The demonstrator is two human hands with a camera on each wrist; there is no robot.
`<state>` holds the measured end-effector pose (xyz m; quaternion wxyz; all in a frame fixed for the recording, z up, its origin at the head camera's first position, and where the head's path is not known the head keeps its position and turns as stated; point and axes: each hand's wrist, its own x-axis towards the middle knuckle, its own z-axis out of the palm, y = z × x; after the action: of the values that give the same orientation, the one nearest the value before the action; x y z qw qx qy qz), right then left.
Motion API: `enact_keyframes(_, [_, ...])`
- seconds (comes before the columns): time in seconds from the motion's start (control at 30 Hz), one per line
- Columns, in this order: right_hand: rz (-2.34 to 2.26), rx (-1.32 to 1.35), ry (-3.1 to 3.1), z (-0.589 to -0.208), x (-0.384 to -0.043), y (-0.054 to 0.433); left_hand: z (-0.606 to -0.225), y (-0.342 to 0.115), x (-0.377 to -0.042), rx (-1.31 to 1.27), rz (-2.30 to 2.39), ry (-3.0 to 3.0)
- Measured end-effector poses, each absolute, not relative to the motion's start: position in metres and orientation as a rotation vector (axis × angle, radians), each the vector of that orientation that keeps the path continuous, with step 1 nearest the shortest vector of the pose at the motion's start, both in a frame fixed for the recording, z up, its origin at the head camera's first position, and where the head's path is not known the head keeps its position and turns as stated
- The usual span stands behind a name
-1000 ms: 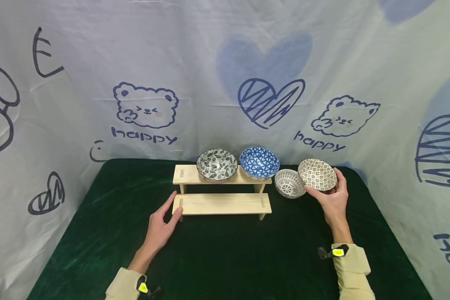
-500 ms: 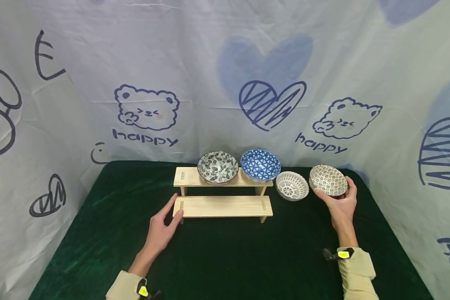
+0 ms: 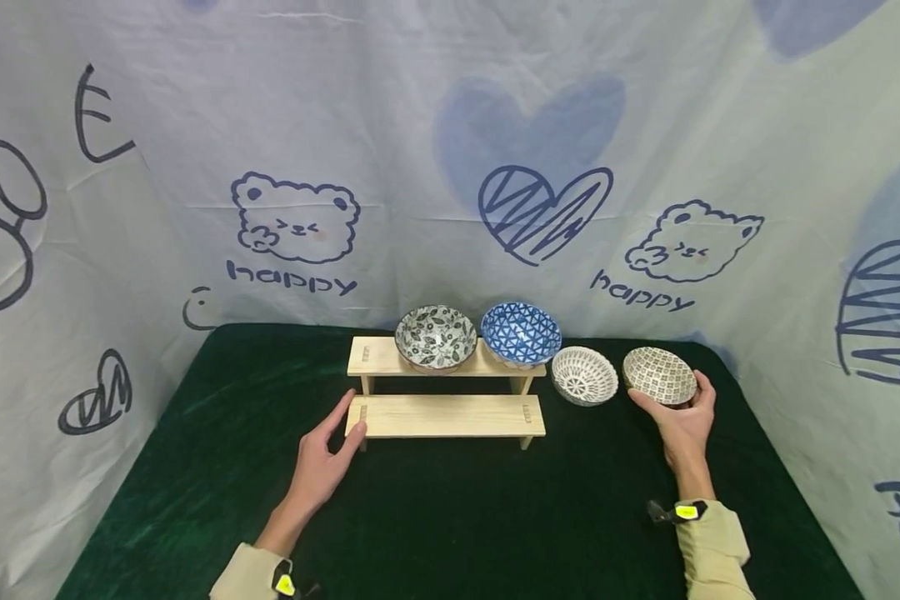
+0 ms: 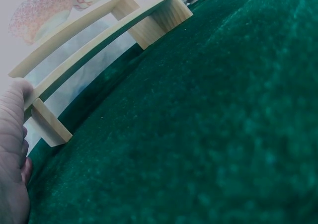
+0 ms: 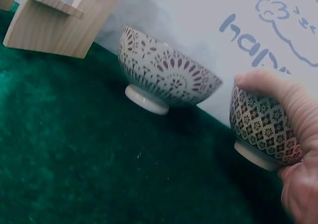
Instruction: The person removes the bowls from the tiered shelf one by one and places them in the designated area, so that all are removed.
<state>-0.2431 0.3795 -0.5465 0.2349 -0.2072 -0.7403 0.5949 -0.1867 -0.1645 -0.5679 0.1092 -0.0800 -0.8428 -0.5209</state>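
At the right of the cloth, my right hand (image 3: pixel 685 427) grips a bowl (image 3: pixel 660 376) with a brown lattice pattern, thumb at its near rim and fingers round its right side. Its foot is close over the green cloth in the right wrist view. Just left of it stands another patterned bowl (image 5: pixel 166 72), white with dark petal marks, with a gap between the two. My left hand (image 3: pixel 321 462) holds the left end of the lower board of a two-tier wooden shelf (image 3: pixel 446 416), thumb at the front corner and index finger at the back.
A leaf-patterned bowl (image 3: pixel 436 338) and a blue triangle-patterned bowl (image 3: pixel 521 334) sit side by side on the upper board (image 3: pixel 375 354). Green velvet cloth (image 3: pixel 450 517) covers the table. A printed white curtain (image 3: pixel 420 125) hangs behind and at both sides.
My right hand has carried the lattice bowl to the right, away from the petal-marked bowl, and lowered it, and the bowl now sits more level. The left hand stays at the shelf end.
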Motion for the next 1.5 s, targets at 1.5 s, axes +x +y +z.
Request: enact_keyframes(1.5, [1.694,-0.499,-1.966,-0.568,-0.248,0.377,-0.569,-0.165,-0.183,-0.190,-1.510,-2.492])
